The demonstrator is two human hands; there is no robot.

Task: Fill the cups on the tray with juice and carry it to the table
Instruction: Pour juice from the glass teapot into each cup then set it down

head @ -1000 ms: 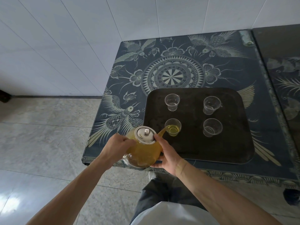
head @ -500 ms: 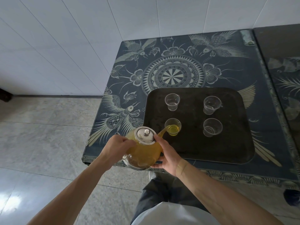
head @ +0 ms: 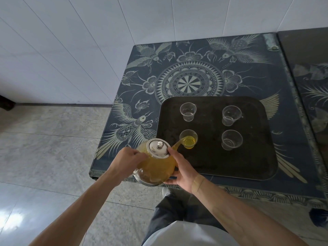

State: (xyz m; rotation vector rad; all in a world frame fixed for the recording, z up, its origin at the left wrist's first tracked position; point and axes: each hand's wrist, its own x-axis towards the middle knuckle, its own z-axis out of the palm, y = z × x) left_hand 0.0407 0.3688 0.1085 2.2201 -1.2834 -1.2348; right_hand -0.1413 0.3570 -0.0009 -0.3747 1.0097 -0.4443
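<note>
From the head view, the left hand (head: 126, 161) has its fingers curled tight at the left side of the glass teapot (head: 156, 167), where the handle would be, though the handle itself is hidden under the hand; the right hand (head: 182, 170) cups the pot's right flank, fingers spread narrowly along the glass and the thumb tip touching the steel lid (head: 158, 148); a plaster crosses the right wrist. The teapot is tilted over the tabletop's (head: 292, 89) near left corner, its spout over the near left cup (head: 188, 138), which holds yellow juice (head: 189, 141); the pour itself is hard to make out. That cup stands at the near left of the dark tray (head: 248, 167); three clear cups take the far left (head: 188, 111), far right (head: 231, 115) and near right (head: 231, 139), apparently empty; no writing can be read anywhere. The tray lies toward the tabletop's near right edge.
</note>
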